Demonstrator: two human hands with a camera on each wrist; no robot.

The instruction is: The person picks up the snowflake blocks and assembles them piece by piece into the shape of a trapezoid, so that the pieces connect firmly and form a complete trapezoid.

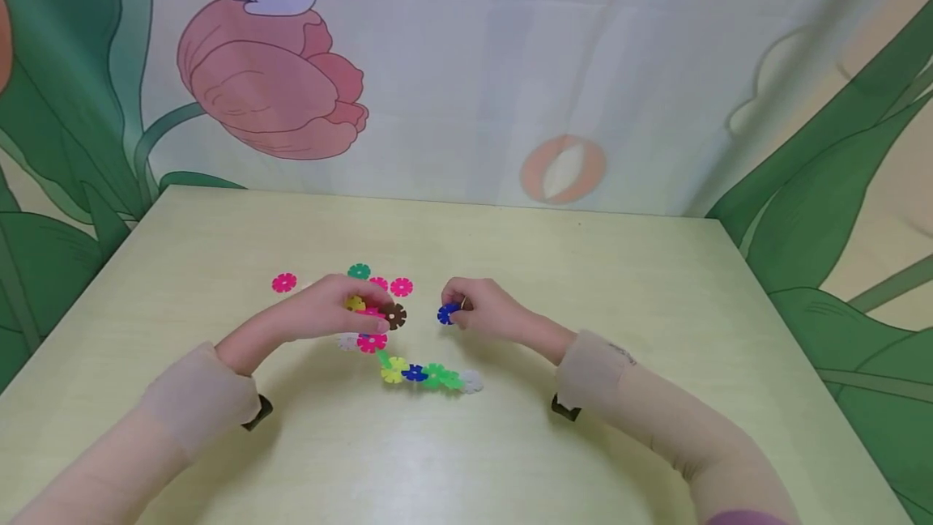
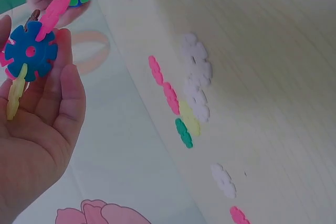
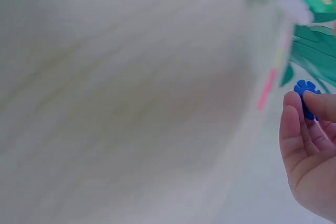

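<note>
My left hand (image 1: 328,308) grips a cluster of flower-shaped plastic interlocking discs, with a brown disc (image 1: 397,316) by its fingertips. From the cluster runs a joined chain with a yellow disc (image 1: 394,370), a green disc (image 1: 435,375) and a white disc (image 1: 472,382) at its right end. The left wrist view shows a blue disc (image 2: 31,51) slotted to pink and pale yellow ones at the fingers. To the right, apart from the cluster, my right hand (image 1: 492,310) pinches a single blue disc (image 1: 447,314) between thumb and fingers, seen also in the right wrist view.
Loose discs lie on the table (image 1: 656,330) beyond the left hand: a pink disc (image 1: 284,283) at far left, a green disc (image 1: 359,271) and another pink disc (image 1: 402,287). White discs (image 2: 197,61) show in the left wrist view. A printed curtain (image 1: 452,87) hangs behind the table.
</note>
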